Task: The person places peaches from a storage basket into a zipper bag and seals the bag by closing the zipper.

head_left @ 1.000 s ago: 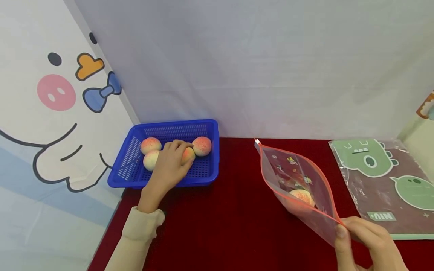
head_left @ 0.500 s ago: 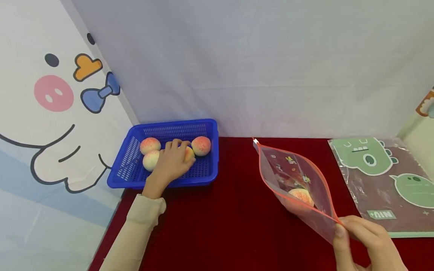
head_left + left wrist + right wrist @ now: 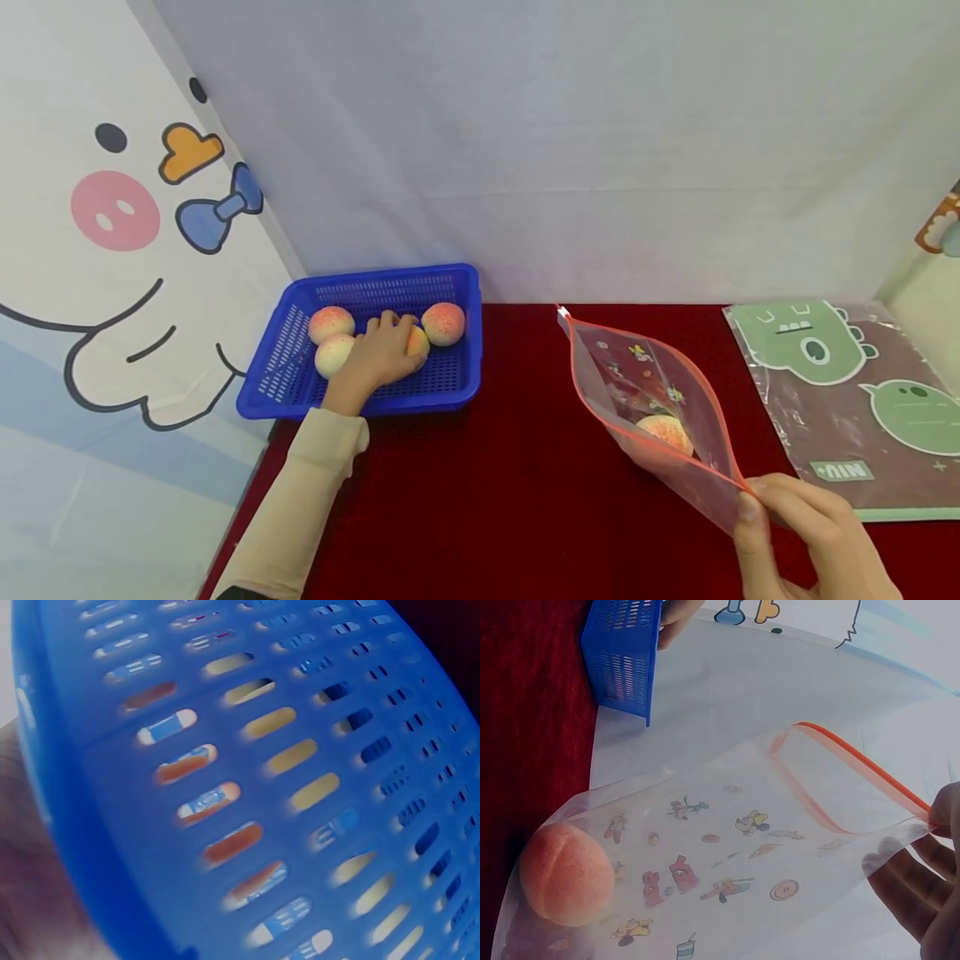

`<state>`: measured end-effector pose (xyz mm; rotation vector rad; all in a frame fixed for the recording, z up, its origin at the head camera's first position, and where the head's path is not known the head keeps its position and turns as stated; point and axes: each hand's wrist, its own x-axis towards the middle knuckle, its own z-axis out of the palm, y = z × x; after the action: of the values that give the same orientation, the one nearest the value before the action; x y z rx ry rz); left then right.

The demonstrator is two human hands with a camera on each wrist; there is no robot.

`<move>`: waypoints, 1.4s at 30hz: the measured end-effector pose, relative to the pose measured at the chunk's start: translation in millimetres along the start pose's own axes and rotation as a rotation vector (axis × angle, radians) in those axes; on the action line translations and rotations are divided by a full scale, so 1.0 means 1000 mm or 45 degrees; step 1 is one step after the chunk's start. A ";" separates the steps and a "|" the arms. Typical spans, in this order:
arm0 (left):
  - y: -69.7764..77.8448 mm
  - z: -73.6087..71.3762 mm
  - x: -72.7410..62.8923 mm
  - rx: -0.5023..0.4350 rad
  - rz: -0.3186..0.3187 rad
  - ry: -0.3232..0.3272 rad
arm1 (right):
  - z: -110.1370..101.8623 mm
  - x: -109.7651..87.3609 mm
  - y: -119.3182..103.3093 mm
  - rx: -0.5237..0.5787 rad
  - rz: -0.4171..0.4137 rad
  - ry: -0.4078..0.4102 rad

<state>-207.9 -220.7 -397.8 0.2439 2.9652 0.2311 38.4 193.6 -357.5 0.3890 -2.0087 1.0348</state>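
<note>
Inside the blue plastic basket [image 3: 472, 358], my left hand [image 3: 378, 350] grips a yellow-red peach [image 3: 417, 342] from above, the fingers hiding part of it. A red-speckled peach [image 3: 443, 324] lies just right of it; left of the hand sit another red peach [image 3: 331, 324] and a paler peach [image 3: 333, 356]. My right hand [image 3: 806, 533] pinches the near corner of a clear zip bag [image 3: 727, 862] between thumb and fingers. The bag's orange-edged mouth gapes, and one peach [image 3: 566, 874] rests at its bottom. In the left wrist view the basket wall hides the left fingers.
A flat printed bag [image 3: 840, 417] with green cartoon figures lies at the right on the dark red cloth [image 3: 480, 517]. White curtain [image 3: 570, 150] stands behind, and a cartoon-printed panel [image 3: 112, 333] closes off the left side. The zip bag's white slider [image 3: 563, 312] is at its far corner.
My left hand has settled lower over the same peach, its fingers closer in around it. The right hand and the bag have kept their places; the head view has shifted slightly.
</note>
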 end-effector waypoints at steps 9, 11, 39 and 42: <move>-0.006 0.003 0.007 -0.053 -0.028 -0.113 | 0.007 0.000 -0.011 0.006 -0.005 0.158; -0.007 0.004 0.009 -0.055 -0.026 -0.122 | 0.009 0.000 -0.012 0.024 -0.020 0.189; -0.017 0.017 0.024 -0.142 -0.022 -0.109 | 0.007 -0.001 -0.015 -0.023 0.018 0.184; -0.019 0.016 0.023 -0.135 -0.026 -0.071 | 0.006 0.000 -0.015 -0.031 0.025 0.160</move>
<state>-230.5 -232.6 -420.1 0.2027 2.8880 0.3709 44.0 179.9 -352.1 0.2849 -1.9143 1.0202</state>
